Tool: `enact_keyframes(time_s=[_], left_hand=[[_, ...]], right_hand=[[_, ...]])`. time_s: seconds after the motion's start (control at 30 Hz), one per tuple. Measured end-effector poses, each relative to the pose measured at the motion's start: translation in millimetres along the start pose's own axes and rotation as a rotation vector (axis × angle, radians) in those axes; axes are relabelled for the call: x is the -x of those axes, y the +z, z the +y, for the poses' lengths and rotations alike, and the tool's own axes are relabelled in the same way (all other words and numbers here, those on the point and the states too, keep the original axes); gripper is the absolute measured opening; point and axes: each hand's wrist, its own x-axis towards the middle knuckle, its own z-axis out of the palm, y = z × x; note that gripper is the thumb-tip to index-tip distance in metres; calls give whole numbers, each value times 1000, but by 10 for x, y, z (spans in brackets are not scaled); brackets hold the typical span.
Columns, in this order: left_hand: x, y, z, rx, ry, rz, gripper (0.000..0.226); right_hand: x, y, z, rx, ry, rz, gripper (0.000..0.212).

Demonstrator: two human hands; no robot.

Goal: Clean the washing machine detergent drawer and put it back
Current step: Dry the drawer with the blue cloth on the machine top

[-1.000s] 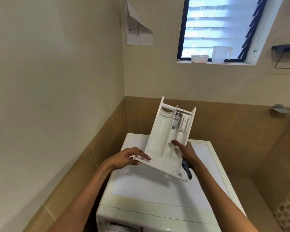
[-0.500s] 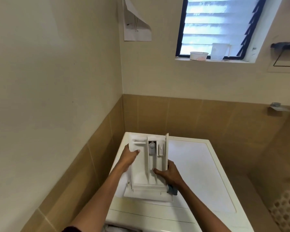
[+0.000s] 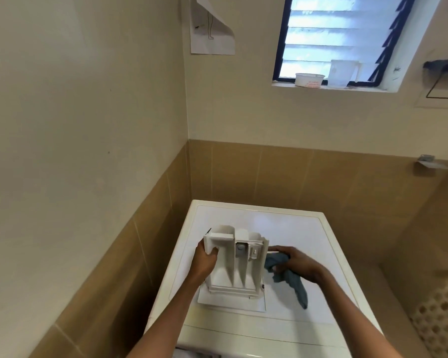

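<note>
Cloth (image 3: 290,279) (partly hidden) in right hand (image 3: 299,264); machine (image 3: 282,228) cropped

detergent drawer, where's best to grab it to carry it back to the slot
Probably by its long side walls, one hand from each side. The detergent drawer lies lengthwise on the washing machine top, open compartments up, front panel nearest the person; the left hand grips the left wall, while the right hand holds the cloth.

1. Daylight enters through the louvred window (image 3: 329,40), whose panes are blown out to pale blue-white.
2. Below the window, the washing machine top (image 3: 290,228) carries a soft sheen and faint shadows.
3. Far from the window, wall lines bow with wide-angle distortion; the picture is slightly soft overall.
</note>
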Motion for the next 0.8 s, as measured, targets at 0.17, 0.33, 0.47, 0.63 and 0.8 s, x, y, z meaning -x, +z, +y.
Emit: enact_keyframes(time_s=[0.17, 0.33, 0.47, 0.63, 0.8], left_hand=[[50, -21, -26, 45, -11, 43, 63], [175, -32, 26, 8, 9, 93, 60], [215, -49, 54, -12, -13, 55, 53], [259, -63, 121, -18, -39, 32, 51], [245, -90, 120, -64, -43, -1, 46]], right_hand=[[169, -169, -660, -326, -201, 190, 31], [99, 202, -1390, 67, -425, 31, 21], [-150, 585, -1545, 779, -532, -67, 19], [-190, 707, -1648, 1181, -660, -60, 23], [-166, 699, -1608, 1539, -752, -50, 26]])
